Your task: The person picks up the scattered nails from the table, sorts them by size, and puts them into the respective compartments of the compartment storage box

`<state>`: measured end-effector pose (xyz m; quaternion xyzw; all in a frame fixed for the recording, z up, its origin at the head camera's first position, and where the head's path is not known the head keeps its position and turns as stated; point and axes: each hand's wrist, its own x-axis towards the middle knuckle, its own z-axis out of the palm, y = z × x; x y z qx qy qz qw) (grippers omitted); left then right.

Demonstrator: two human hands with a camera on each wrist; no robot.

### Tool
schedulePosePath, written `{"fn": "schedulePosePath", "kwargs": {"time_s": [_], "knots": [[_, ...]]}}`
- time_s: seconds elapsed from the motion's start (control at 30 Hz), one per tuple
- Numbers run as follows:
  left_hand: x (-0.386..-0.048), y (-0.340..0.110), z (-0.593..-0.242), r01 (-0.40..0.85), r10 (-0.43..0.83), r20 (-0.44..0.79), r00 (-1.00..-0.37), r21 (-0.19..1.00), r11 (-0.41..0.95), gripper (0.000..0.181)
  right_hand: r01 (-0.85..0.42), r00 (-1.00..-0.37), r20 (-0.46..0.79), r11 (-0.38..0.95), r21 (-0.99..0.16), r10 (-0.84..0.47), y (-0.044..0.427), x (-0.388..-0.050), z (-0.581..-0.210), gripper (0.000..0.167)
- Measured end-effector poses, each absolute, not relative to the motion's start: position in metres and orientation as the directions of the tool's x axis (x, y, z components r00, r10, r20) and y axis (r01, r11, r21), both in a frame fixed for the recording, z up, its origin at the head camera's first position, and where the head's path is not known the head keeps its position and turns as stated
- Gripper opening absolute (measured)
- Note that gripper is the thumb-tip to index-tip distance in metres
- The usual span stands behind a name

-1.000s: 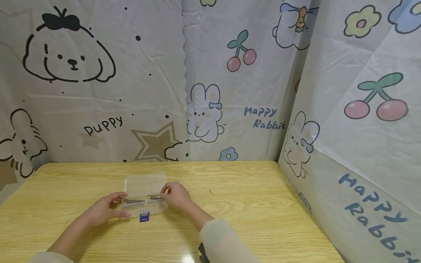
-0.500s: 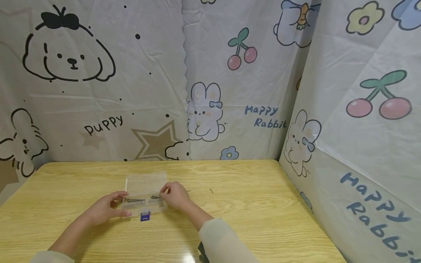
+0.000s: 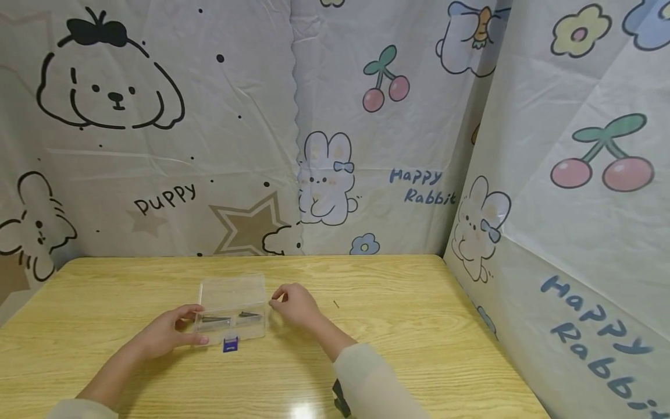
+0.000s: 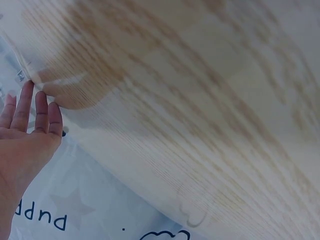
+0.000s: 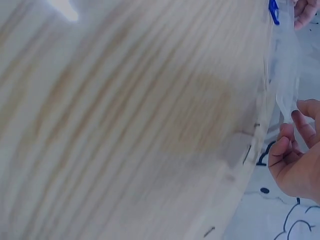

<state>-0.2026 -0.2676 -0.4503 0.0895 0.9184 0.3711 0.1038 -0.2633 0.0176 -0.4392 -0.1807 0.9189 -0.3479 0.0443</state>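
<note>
A clear plastic box (image 3: 251,333) lies left of centre in the lower frame, its lid (image 3: 232,291) tipped back, as the right hand (image 3: 295,304) comes away from the right compartment to a spot just beside the box's right end. The left hand (image 3: 170,333) keeps its grip on the left end, thumb in front, fingers behind. The right hand's thumb and forefinger curl close together — whether they pinch anything cannot be told. The move bares the dark slim pieces (image 3: 250,315) in the right compartment, level with the left compartment's dark bundle (image 3: 216,319); it suggests that reach into the box is over, though the work looks unfinished.

A sheet (image 3: 235,105) printed with rabbits, cherries and a puppy fills the upper frame and right side, above a wood-grain tabletop (image 3: 419,349). A blue latch (image 3: 230,344) hangs from the box's front, lower left of centre. Smallest of all — a loose piece (image 3: 337,304) right of centre, and a second loose piece (image 5: 246,154) at right in the right wrist view.
</note>
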Motion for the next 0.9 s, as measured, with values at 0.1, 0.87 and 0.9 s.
{"fn": "schedulePosePath", "kwargs": {"time_s": [0.1, 0.87, 0.9], "knots": [[-0.203, -0.267, -0.451, 0.083, 0.238, -0.126, -0.963, 0.701, 0.708, 0.077, -0.285, -0.939, 0.041, 0.705, -0.649, -0.342, 0.027, -0.267, -0.439, 0.016], [-0.203, -0.267, -0.447, 0.072, 0.25, -0.147, -0.957, 0.717, 0.694, 0.077, -0.233, -0.966, 0.054, 0.764, -0.602, -0.252, 0.094, -0.278, -0.443, 0.015], [-0.203, -0.267, -0.447, 0.072, 0.253, -0.148, -0.956, 0.718, 0.692, 0.077, -0.23, -0.967, 0.054, 0.768, -0.598, -0.248, 0.097, -0.278, -0.443, 0.015]]}}
